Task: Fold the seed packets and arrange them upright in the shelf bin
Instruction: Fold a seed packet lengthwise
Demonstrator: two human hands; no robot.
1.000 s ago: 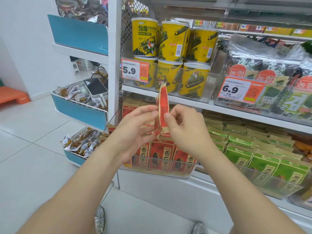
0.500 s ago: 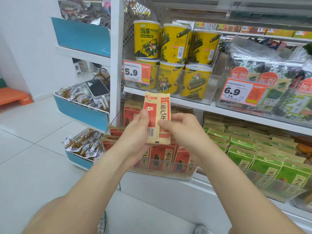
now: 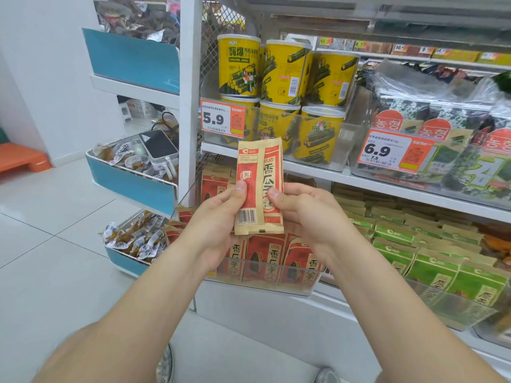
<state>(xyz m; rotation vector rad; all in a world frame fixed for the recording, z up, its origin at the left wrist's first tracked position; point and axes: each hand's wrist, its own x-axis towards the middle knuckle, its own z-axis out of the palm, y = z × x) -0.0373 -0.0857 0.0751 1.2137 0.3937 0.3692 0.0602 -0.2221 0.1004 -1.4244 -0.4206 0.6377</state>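
A person holds a seed packet (image 3: pixel 260 186) upright in both hands in front of a shop shelf, just above the clear shelf bin (image 3: pixel 262 287). The left hand (image 3: pixel 218 225) and right hand (image 3: pixel 309 217) each pinch a side edge, thumbs on the near face and fingers behind. A second ago the packet stood edge-on between the fingertips; now it is turned flat to the camera, with a lengthwise flap lying over its left half. The fold appears made, and what likely remains for this packet is to press the crease and stand it in the bin.

The flap carries the brand mark 洽洽, a printed date too small to read and a barcode. The uncovered half reads 香瓜子 in large black characters.

In the bin below, red packets (image 3: pixel 265 258) of the same design stand upright in rows, showing the same characters. To the right, green packets (image 3: pixel 414 258) fill a neighbouring bin.

On the shelf above, yellow tubs (image 3: pixel 282 67) are stacked two high, one marked 嗨爆, behind a 5.9 price tag (image 3: pixel 222 118). A 6.9 price tag (image 3: pixel 395 152), with a small 7.5 beneath, hangs before seaweed packs (image 3: pixel 442 111) bearing Korean lettering.
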